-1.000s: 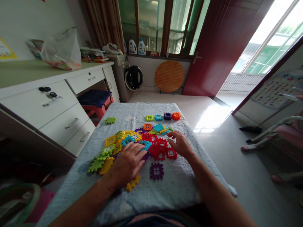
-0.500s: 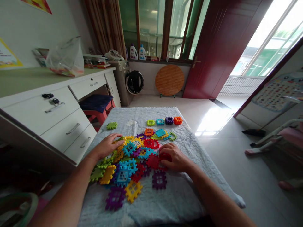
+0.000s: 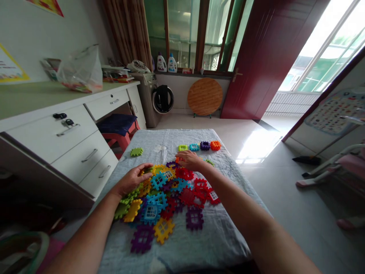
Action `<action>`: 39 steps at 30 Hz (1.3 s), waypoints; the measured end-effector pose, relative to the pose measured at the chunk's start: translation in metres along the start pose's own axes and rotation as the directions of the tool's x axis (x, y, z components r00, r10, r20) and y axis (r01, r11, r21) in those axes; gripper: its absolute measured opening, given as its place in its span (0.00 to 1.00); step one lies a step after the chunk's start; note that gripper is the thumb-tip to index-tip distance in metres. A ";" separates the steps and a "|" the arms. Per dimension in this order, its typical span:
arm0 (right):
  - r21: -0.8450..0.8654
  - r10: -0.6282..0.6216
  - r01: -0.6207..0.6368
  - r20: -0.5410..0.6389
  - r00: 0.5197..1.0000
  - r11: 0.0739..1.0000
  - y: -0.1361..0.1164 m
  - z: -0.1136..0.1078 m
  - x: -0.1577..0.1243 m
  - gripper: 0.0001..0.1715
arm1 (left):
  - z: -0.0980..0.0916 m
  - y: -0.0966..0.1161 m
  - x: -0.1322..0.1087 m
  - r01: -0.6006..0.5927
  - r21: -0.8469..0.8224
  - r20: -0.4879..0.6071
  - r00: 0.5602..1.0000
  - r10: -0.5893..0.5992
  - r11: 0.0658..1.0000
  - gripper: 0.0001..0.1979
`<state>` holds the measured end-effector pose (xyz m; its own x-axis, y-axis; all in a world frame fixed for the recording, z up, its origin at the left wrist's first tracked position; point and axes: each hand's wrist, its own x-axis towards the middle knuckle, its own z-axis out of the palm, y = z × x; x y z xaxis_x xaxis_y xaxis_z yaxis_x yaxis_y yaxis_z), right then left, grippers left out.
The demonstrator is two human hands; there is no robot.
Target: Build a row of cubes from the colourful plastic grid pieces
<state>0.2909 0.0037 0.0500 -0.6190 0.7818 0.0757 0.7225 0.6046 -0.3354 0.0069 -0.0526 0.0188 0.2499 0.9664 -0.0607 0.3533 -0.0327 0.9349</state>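
A heap of coloured plastic interlocking tiles (image 3: 168,190) lies on a light blue cloth (image 3: 205,239). My left hand (image 3: 132,179) rests on the heap's left edge, fingers curled over green and yellow tiles. My right hand (image 3: 189,159) reaches to the far side of the heap, fingers down on tiles there; what it grips is hidden. Beyond it a row of joined tiles (image 3: 199,146) runs green, blue, purple, orange. A lone green tile (image 3: 136,152) lies at the far left. A purple tile (image 3: 142,238) and a yellow tile (image 3: 163,230) sit nearest me.
A white desk with drawers (image 3: 71,140) stands left, with a red stool (image 3: 121,139) under it. A washing machine (image 3: 155,97) and a round wooden board (image 3: 204,96) are against the far wall. Tiled floor (image 3: 285,182) lies right, with a broom (image 3: 306,158).
My right hand left the red tiles at the heap's right and moved forward to its far side. My left hand shifted slightly along the left edge.
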 end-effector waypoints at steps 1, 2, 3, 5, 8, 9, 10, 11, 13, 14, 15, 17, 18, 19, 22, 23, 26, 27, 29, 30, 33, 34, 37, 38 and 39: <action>-0.036 0.013 -0.012 0.034 0.999 0.999 -0.001 0.006 0.005 0.21 | 0.000 0.000 -0.001 0.006 -0.013 -0.005 1.000 -0.006 1.000 0.33; -0.071 0.028 -0.024 0.054 0.998 0.997 -0.001 0.010 0.006 0.21 | -0.001 0.000 -0.002 0.012 -0.026 -0.013 1.000 -0.013 1.000 0.33; -0.104 0.043 -0.036 0.063 0.997 0.994 -0.002 0.013 0.005 0.21 | -0.001 0.001 -0.003 0.019 -0.038 -0.019 1.000 -0.020 0.999 0.33; -0.166 0.080 -0.069 0.057 0.995 0.984 -0.001 0.013 -0.004 0.20 | -0.002 0.002 -0.003 0.028 -0.048 -0.021 0.999 -0.029 0.998 0.33; -0.213 0.136 -0.122 0.054 0.989 0.969 0.006 0.003 -0.026 0.20 | -0.002 0.002 -0.003 0.037 -0.041 -0.010 0.999 -0.038 0.998 0.33; -0.212 0.146 -0.129 0.067 0.987 0.969 0.008 -0.002 -0.034 0.20 | -0.002 0.001 -0.002 0.040 -0.038 -0.008 0.999 -0.040 0.998 0.32; -0.204 0.152 -0.132 0.084 0.985 0.970 0.011 -0.007 -0.043 0.21 | -0.002 0.001 -0.002 0.041 -0.038 -0.003 0.999 -0.041 0.998 0.32; -0.194 0.153 -0.132 0.100 0.983 0.972 0.014 -0.012 -0.051 0.21 | -0.002 0.001 -0.002 0.043 -0.040 0.002 0.999 -0.043 0.998 0.32; -0.182 0.156 -0.134 0.112 0.981 0.974 0.019 -0.022 -0.068 0.19 | -0.001 0.003 -0.002 0.047 -0.047 0.007 0.999 -0.046 0.998 0.31; -0.183 0.162 -0.142 0.098 0.982 0.973 0.020 -0.026 -0.076 0.18 | 0.000 0.004 -0.002 0.049 -0.048 0.004 0.999 -0.049 0.998 0.31; -0.185 0.173 -0.159 0.062 0.983 0.970 0.021 -0.030 -0.084 0.16 | 0.000 0.006 -0.002 0.051 -0.044 -0.001 0.999 -0.052 0.998 0.32; -0.162 0.186 -0.190 -0.043 0.982 0.968 0.018 -0.035 -0.098 0.14 | 0.001 0.008 -0.003 0.054 -0.031 -0.013 0.998 -0.054 0.998 0.32; -0.133 0.175 -0.184 -0.075 0.982 0.974 0.014 -0.036 -0.105 0.13 | 0.001 0.009 -0.003 0.054 -0.025 -0.018 0.998 -0.055 0.998 0.32; -0.096 0.152 -0.159 -0.075 0.985 0.983 0.010 -0.036 -0.111 0.13 | 0.001 0.010 -0.003 0.055 -0.021 -0.020 0.998 -0.056 0.998 0.32; -0.010 0.082 -0.082 0.050 0.995 0.997 -0.009 -0.028 -0.124 0.22 | 0.001 0.008 -0.003 0.054 -0.025 -0.028 0.998 -0.055 0.998 0.32; -0.009 0.071 -0.071 0.088 0.994 0.997 -0.016 -0.023 -0.127 0.27 | 0.001 0.007 -0.003 0.052 -0.029 -0.029 0.998 -0.053 0.998 0.32; -0.022 0.071 -0.069 0.107 0.992 0.997 -0.028 -0.012 -0.130 0.29 | 0.001 0.005 -0.002 0.046 -0.036 -0.035 0.998 -0.048 0.998 0.32; -0.016 0.071 -0.069 0.096 0.993 0.997 -0.029 -0.011 -0.130 0.26 | 0.001 0.005 -0.002 0.047 -0.034 -0.035 0.998 -0.048 0.998 0.32; 0.022 0.064 -0.066 0.062 0.996 0.998 -0.026 -0.010 -0.128 0.17 | 0.001 0.005 -0.002 0.048 -0.028 -0.036 0.998 -0.049 0.998 0.31; 0.053 0.064 -0.067 0.042 0.997 0.996 -0.022 -0.011 -0.127 0.12 | 0.001 0.005 -0.002 0.048 -0.026 -0.035 0.998 -0.049 0.999 0.31; 0.189 0.108 -0.099 -0.035 0.994 0.977 -0.005 -0.014 -0.124 0.06 | 0.001 0.005 -0.002 0.038 -0.024 -0.039 0.998 -0.039 0.999 0.30; 0.238 0.148 -0.127 -0.073 0.986 0.963 0.001 -0.013 -0.123 0.09 | 0.001 0.004 -0.002 0.036 -0.022 -0.039 0.999 -0.037 0.999 0.30; 0.329 0.298 -0.230 -0.175 0.938 0.916 0.015 -0.008 -0.122 0.19 | 0.001 0.003 -0.002 0.038 -0.016 -0.042 0.998 -0.039 0.999 0.30; 0.333 0.338 -0.261 -0.198 0.920 0.906 0.017 -0.005 -0.121 0.21 | 0.001 0.003 -0.002 0.040 -0.016 -0.043 0.998 -0.041 0.999 0.31; 0.325 0.365 -0.284 -0.222 0.904 0.902 0.019 -0.003 -0.121 0.23 | 0.001 0.002 -0.002 0.041 -0.018 -0.046 0.998 -0.041 0.999 0.31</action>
<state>0.3800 -0.0789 0.0372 -0.2281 0.9613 0.1544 0.7275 0.2737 -0.6292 0.0084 -0.0549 0.0205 0.1934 0.9776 -0.0833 0.3473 0.0112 0.9377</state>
